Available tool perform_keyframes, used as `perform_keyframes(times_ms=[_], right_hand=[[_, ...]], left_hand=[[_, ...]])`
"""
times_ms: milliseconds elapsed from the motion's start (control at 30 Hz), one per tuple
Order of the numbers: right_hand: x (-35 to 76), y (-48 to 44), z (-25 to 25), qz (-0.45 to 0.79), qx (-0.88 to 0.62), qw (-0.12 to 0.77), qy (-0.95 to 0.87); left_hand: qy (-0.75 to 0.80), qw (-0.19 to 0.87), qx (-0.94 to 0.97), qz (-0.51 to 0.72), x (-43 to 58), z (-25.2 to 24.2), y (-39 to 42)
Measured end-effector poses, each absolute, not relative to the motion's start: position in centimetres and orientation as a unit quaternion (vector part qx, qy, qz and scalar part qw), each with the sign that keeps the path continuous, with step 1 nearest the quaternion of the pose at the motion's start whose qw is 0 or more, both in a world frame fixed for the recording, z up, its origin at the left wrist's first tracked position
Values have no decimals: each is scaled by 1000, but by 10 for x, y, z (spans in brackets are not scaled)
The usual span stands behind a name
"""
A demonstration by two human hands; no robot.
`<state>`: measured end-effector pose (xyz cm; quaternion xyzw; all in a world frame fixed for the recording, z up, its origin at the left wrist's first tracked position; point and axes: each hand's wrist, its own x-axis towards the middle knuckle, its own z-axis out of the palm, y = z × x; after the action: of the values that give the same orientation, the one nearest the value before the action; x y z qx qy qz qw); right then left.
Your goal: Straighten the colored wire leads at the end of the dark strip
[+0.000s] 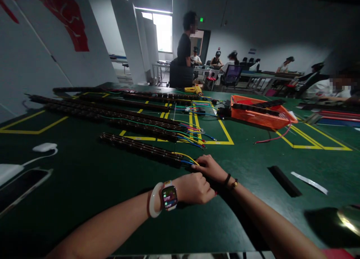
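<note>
My right hand (pixel 208 166) has its fingers closed on the yellow and blue wires (pixel 188 162) at the end of a dark, ribbed wire bundle (pixel 140 148). This bundle lies slanted on the green table. Just below and left, my left hand (pixel 194 187) is curled closed, with a watch (pixel 169 197) and a pale bangle (pixel 155 199) at the wrist. Its fingertips face away, so anything in them is hidden. A small red spot shows by the left fingers, too small to name. Behind lie several longer dark bundles (pixel 112 118) with coloured wire ends.
An orange basket (pixel 258 118) holds dark parts, with a yellow heat gun (pixel 194 89) to its left. Right of my hands lie a black strip (pixel 284 181) and a white strip (pixel 309 182). A phone (pixel 24 186) and charger are at left. Several people sit farther back.
</note>
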<state>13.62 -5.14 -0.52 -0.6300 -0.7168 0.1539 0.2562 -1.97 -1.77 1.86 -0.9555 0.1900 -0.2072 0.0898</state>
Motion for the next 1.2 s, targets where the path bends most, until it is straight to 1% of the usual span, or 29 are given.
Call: perform_keyframes(times_ms=[100, 300, 433, 500, 633, 733, 800, 867, 967, 1067, 1133, 1200], right_hand=[[136, -52, -5, 160, -627, 263, -716], [137, -53, -5, 165, -622, 268, -717], [136, -53, -6, 161, -620, 272, -718], [136, -53, -6, 160, -618, 274, -719], [137, -52, -7, 150, -614, 276, -724], [137, -52, -6, 140, -611, 275, -729], [136, -53, -6, 126, -611, 275, -731], [134, -53, -7, 94, -619, 279, -728], [132, -53, -9, 36, -634, 277, -721], [131, -53, -8, -9, -639, 263, -723], [131, -54, -7, -42, -636, 244, -731], [131, -54, -4, -83, -627, 211, -745]], left_hand=[[195, 119, -947, -224, -20, 17, -17], [194, 116, -947, -227, -20, 15, -17], [197, 90, -953, -213, -20, 16, -17], [191, 50, -959, -201, -20, 17, -17], [111, -106, -973, -171, -20, 21, -19], [-26, -240, -958, -156, -18, 20, -17], [-134, -378, -908, -117, -16, 18, -14], [-219, -534, -815, -51, -14, 16, -9], [-269, -707, -654, 6, -14, 16, -2], [-273, -802, -531, 24, -16, 19, 4], [-279, -827, -487, 26, -17, 19, 6], [-275, -845, -459, -24, -15, 15, 6]])
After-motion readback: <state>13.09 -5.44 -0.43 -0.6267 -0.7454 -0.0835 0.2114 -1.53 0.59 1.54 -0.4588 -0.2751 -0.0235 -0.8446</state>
